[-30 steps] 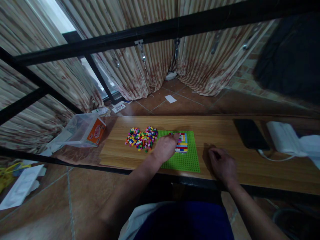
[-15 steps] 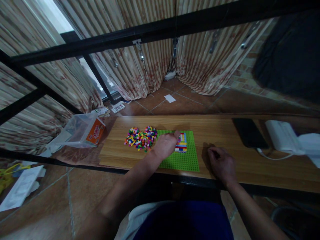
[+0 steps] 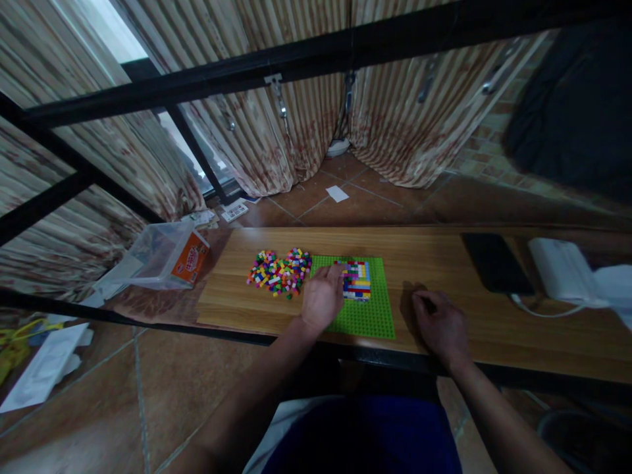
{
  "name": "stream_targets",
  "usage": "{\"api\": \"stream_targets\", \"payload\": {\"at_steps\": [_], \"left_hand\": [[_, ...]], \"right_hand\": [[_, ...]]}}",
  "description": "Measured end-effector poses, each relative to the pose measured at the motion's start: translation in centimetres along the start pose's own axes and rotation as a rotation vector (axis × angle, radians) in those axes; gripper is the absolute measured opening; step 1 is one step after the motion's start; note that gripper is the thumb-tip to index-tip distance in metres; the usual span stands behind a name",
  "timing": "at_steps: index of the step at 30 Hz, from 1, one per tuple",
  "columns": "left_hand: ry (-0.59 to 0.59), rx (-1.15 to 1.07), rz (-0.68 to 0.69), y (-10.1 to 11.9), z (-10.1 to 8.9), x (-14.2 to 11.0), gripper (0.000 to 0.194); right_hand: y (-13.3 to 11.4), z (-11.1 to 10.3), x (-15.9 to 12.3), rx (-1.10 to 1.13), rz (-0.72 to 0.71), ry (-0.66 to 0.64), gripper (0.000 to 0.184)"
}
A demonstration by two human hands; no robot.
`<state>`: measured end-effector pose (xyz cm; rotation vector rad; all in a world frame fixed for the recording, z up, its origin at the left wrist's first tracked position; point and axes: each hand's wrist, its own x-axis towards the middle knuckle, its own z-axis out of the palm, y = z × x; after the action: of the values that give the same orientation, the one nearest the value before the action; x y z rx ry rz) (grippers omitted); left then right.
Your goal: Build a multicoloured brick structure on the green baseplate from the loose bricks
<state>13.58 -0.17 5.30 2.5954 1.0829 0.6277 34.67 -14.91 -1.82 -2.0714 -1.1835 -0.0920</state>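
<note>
A green studded baseplate [image 3: 375, 316] lies on the wooden table, carrying a low block of coloured toy bricks [image 3: 360, 284] in stripes of red, yellow, blue and white. Over the left side of that block is my left hand [image 3: 322, 297], palm down, its fingers pinched together at the bricks' edge. Whatever is between those fingertips is hidden. Left of the baseplate spreads a loose heap of small coloured bricks [image 3: 280, 273]. My right hand [image 3: 441, 324] rests on the table right of the baseplate, fingers curled in, with nothing visible in it.
A clear plastic box [image 3: 158, 253] with an orange label lies at the table's left end. On the right are a black phone [image 3: 496, 262], a white power bank [image 3: 563, 273] joined by a cable, and white paper [image 3: 617, 289]. A black metal bar [image 3: 316, 59] crosses beyond the table.
My left hand has drawn back slightly to the left, uncovering more of the brick block. The right hand has stayed in place.
</note>
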Motion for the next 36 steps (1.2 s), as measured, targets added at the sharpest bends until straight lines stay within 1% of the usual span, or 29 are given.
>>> {"api": "stream_targets", "payload": {"at_steps": [3, 5, 8, 13, 18, 23, 27, 31, 36], "left_hand": [[0.034, -0.041, 0.079, -0.1, 0.4, -0.9, 0.028], [0.018, -0.027, 0.121, -0.2, 0.8, -1.5, 0.034], [-0.009, 0.023, 0.146, -0.2, 1.1, -2.0, 0.040], [-0.059, 0.084, 0.133, 0.0, 1.2, -2.1, 0.043], [-0.064, 0.091, 0.116, 0.3, 1.7, -2.2, 0.043], [-0.063, 0.068, 0.086, 0.6, 2.4, -2.3, 0.042], [-0.041, 0.037, 0.073, 0.6, 2.6, -2.3, 0.041], [0.004, -0.013, 0.068, 0.4, 2.6, -2.4, 0.041], [0.078, -0.081, 0.082, 0.4, 2.4, -3.7, 0.048]], "right_hand": [[0.0, 0.0, 0.0, -0.004, 0.003, 0.000, 0.043], [0.0, 0.0, 0.0, -0.013, 0.002, 0.005, 0.042], [0.0, 0.0, 0.0, -0.019, -0.001, 0.011, 0.043], [0.2, 0.0, -0.1, -0.011, -0.010, 0.015, 0.043], [0.6, 0.0, -0.3, -0.027, -0.001, -0.005, 0.038], [0.6, -0.1, -0.2, -0.040, 0.001, -0.029, 0.039], [0.5, -0.2, -0.1, -0.058, -0.006, -0.030, 0.043], [0.3, -0.3, -0.1, -0.072, 0.009, -0.032, 0.047], [0.4, -0.3, -0.2, -0.073, 0.053, -0.070, 0.046]]}}
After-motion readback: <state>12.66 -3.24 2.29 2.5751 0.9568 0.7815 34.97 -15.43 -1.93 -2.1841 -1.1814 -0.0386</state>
